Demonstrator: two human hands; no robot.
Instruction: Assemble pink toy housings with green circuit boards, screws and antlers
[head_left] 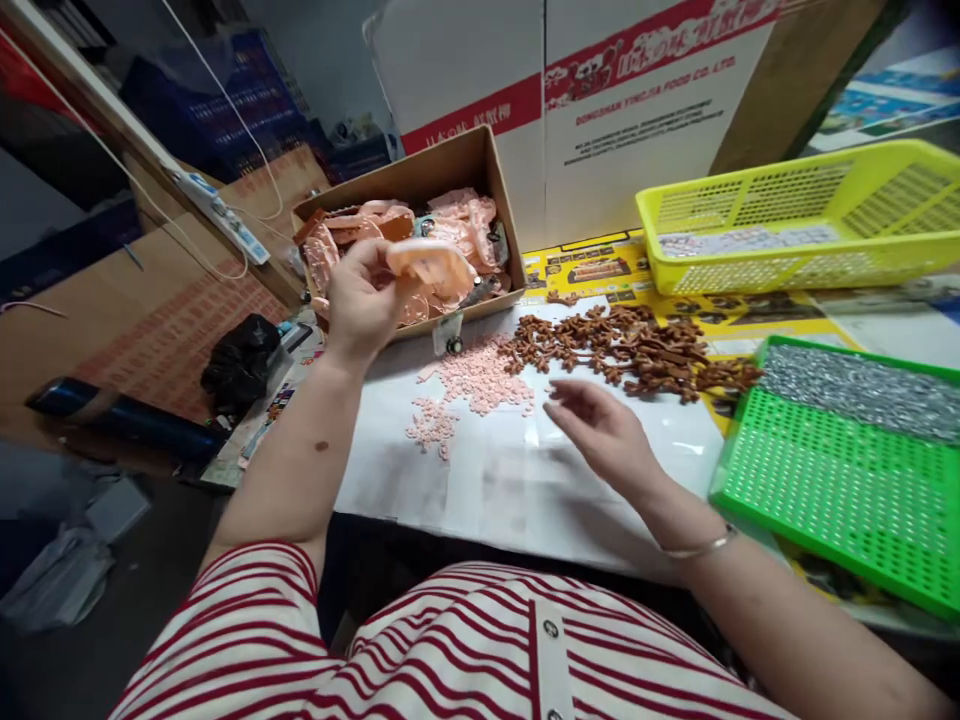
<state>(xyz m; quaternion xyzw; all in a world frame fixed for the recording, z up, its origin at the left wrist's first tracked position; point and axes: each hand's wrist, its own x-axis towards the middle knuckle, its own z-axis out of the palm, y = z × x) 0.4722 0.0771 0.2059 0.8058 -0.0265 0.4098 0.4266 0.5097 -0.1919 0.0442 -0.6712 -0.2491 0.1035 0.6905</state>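
Observation:
My left hand (364, 300) pinches a pale pink, curved shell-like piece (439, 265) by its edge, over the front of an open cardboard box (506, 220). More pink shell pieces (472, 220) fill the box. My right hand (604, 440) hovers low over the white work surface (517, 500), fingers slightly curled and apart, holding nothing visible. Just beyond its fingertips lie a spread of tiny pink parts (484, 380) and a heap of brown, knobbly moulded pieces (637, 350). A small clear bag with a dark round item (453, 345) sits against the box's front.
At the right stands a green perforated tray (832, 490) with many small silvery parts (862, 390). Behind it is a yellow basket (795, 265) with pale small pieces inside. A large white carton (637, 130) blocks the back. A dark cylinder (127, 420) and black bag (240, 365) are left.

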